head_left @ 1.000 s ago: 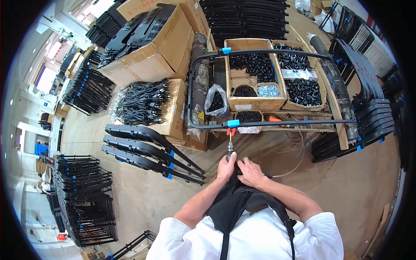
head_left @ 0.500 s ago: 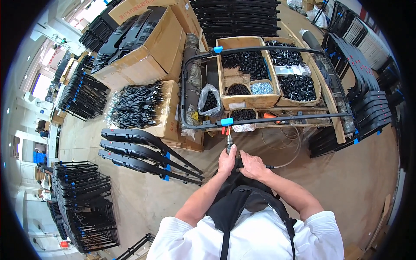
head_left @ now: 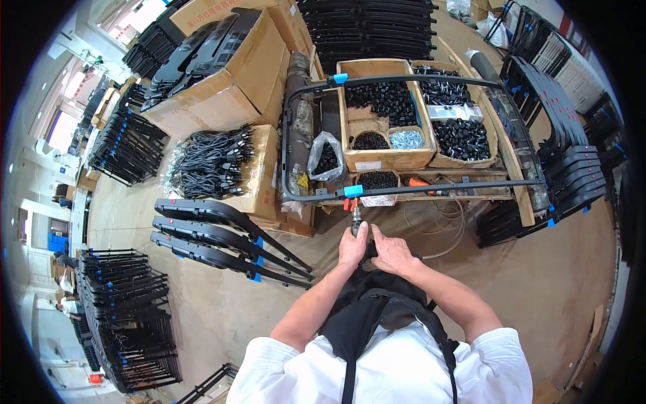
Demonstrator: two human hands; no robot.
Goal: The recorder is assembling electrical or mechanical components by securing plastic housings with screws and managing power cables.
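Observation:
A power drill (head_left: 356, 217) with a metal chuck is gripped near its front by my left hand (head_left: 352, 248), which is closed around the body. My right hand (head_left: 393, 253) wraps the drill's rear handle, its fingers partly hidden. The drill tip points away from me at the near bar of a black tubular frame (head_left: 437, 186). Right at the tip, a blue clip (head_left: 353, 190) sits on that bar, with small red pieces (head_left: 347, 203) beside the bit. Whether the bit touches the bar I cannot tell.
Beneath the frame, cardboard boxes (head_left: 365, 163) hold black knobs, screws and bolts. A clear hose (head_left: 441, 253) trails right from the drill. Curved black parts (head_left: 202, 229) stand at left, near a carton of black cables (head_left: 215, 161). Stacked frames (head_left: 572, 175) stand at right.
My right hand has shifted slightly on the drill handle, with a finger now stretched further forward. The left hand and drill stay almost in place.

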